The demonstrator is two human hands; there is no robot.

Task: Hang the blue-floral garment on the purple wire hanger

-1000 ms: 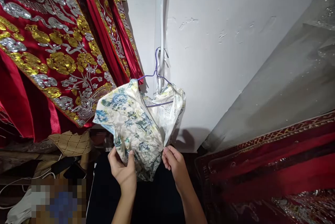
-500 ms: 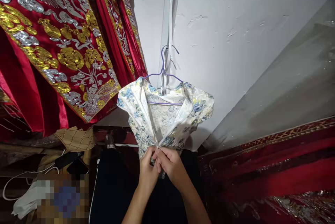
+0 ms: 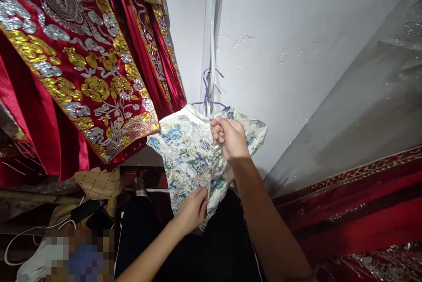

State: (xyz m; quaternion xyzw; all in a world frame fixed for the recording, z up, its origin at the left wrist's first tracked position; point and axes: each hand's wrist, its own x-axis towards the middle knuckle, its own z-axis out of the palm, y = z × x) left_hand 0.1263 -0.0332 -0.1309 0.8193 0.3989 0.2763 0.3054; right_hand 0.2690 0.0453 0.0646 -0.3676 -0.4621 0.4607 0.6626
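A white dress (image 3: 187, 150) with blue and yellow flowers hangs from a thin purple hanger (image 3: 205, 93), its back seam facing me. The seam is closed from the neckline down to my lower hand. My right hand (image 3: 232, 138) is closed in a pinch at the top of this seam, just under the collar; the zipper pull itself is hidden by the fingers. Lower down, my left hand (image 3: 194, 209) grips the cloth beside the seam. Below that hand, the bottom of the dress drops out of sight between my dark trouser legs (image 3: 145, 225).
Red robes (image 3: 108, 93) with gold and silver sequins hang close on the left. A white wall (image 3: 283, 18) with a pole (image 3: 211, 23) stands behind. More red cloth (image 3: 379, 211) lies at right. A white cable (image 3: 20, 233) and dark phone-like objects (image 3: 99, 219) sit lower left.
My right hand has risen from beside the left hand to the neckline, and the dress's open back has closed. The left hand stays low, now holding the cloth alone.
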